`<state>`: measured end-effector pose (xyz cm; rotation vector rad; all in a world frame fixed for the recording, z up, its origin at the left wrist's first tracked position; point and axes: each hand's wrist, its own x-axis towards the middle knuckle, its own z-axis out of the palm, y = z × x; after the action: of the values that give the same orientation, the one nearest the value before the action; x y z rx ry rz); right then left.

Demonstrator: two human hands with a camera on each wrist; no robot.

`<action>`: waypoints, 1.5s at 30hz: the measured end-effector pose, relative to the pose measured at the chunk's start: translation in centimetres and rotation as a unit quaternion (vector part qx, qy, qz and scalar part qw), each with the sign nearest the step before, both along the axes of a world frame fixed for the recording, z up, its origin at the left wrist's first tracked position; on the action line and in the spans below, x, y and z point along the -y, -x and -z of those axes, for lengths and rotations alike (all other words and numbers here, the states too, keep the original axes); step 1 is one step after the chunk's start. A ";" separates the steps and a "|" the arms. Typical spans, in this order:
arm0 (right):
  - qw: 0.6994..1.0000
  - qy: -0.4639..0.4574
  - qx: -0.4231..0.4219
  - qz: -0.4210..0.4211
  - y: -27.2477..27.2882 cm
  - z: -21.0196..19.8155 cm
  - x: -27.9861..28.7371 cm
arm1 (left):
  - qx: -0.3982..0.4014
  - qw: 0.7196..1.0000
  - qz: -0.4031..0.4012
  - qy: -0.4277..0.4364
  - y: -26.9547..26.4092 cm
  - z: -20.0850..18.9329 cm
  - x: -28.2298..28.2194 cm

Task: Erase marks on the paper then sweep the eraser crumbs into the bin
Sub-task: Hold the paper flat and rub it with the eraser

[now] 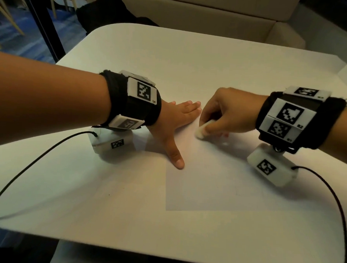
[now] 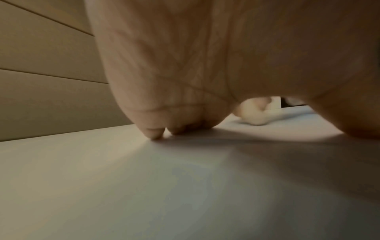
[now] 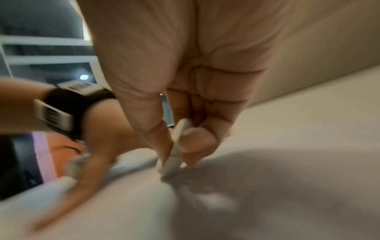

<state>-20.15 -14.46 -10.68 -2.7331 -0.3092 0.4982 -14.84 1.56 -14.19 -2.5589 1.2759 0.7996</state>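
Head view — looking down and forward from above the table (image 1: 222, 59), taking in both forearms and the paper (image 1: 206, 183) at middling range.

Left wrist view — sitting low, just above the tabletop, facing along the left hand (image 2: 185, 65), very close.

Right wrist view — also low and close, facing along the right hand (image 3: 185, 81) toward the left side.

Shared: the eraser (image 1: 201, 130) is showing in all three views; the left hand is appearing in both the head and right wrist views.

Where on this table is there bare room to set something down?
Free: the far half of the table beyond both hands, and the near strip below the paper. Crowded: the middle, where the left hand presses the paper and the right hand rubs the eraser.
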 end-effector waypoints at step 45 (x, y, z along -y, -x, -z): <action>0.990 0.034 0.086 -0.106 2.6 0.7 -3.5 | 0.007 1.000 0.005 0.004 0.7 0.3 -1.0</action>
<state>-22.72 -10.94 -11.33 -2.8307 -0.6442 0.3316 -15.58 2.61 -14.48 -2.5569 1.2906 0.7756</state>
